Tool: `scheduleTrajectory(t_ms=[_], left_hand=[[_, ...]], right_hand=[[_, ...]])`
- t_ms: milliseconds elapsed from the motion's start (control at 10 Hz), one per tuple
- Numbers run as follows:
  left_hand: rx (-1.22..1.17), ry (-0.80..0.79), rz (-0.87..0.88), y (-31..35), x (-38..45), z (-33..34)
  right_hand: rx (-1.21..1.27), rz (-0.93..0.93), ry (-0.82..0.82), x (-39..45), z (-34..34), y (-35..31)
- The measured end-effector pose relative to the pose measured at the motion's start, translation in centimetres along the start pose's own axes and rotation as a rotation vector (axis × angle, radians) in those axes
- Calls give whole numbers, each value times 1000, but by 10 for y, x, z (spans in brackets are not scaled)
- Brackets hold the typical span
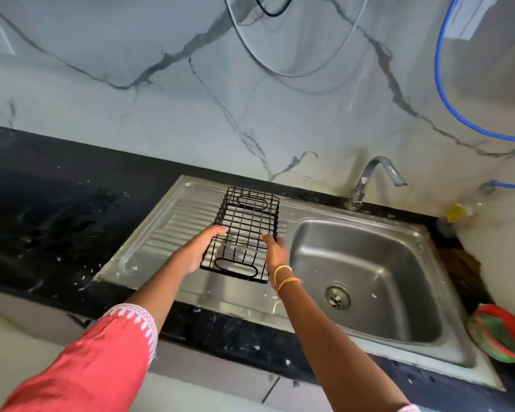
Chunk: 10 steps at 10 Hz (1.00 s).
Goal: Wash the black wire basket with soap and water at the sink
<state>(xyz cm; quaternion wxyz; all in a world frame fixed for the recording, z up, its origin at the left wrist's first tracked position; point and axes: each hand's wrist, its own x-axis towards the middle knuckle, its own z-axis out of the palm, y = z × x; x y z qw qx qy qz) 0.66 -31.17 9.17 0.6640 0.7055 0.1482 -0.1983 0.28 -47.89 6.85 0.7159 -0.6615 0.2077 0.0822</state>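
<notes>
The black wire basket (246,221) lies lengthwise on the ribbed steel drainboard (167,233), left of the sink basin (369,263). It has an oval handle loop at each end. My left hand (201,248) lies against its left side, fingers stretched along the wires up to the rim. My right hand (275,251), slightly blurred and with thin bangles at the wrist, is at its right side with straight fingers touching the wires. The basin looks dry and holds nothing. No water runs from the chrome tap (375,176).
A drain (337,297) sits in the basin floor. The black speckled counter (42,218) runs left of the sink. A yellow-labelled bottle (455,214) stands in the back right corner. A red and green scrubber holder (500,334) sits at the right edge. A blue hose (446,93) loops on the marble wall.
</notes>
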Motion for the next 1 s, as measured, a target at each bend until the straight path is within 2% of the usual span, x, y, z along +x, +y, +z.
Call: scheduleTrajectory(t_ms=[200,400,600,800,900,1000], left_hand=[[62,-94,-42,-12,30,-43],[61,-110,-32,-29,53,-59],[22,-164,18,-38,70,-68],[120,-215,73,-41,68,-73],[172,-187,78,-35,64,-75],[394,-1,165,-23,57,-77]], right_hand=[[-47,-4,42,16,46,10],[-85,21,89,24,63,25],[-143,4,122,28,67,29],[-195,-6,127,27,62,35],[-255,16,115,28,56,35],[-369,5,121,22,47,24]])
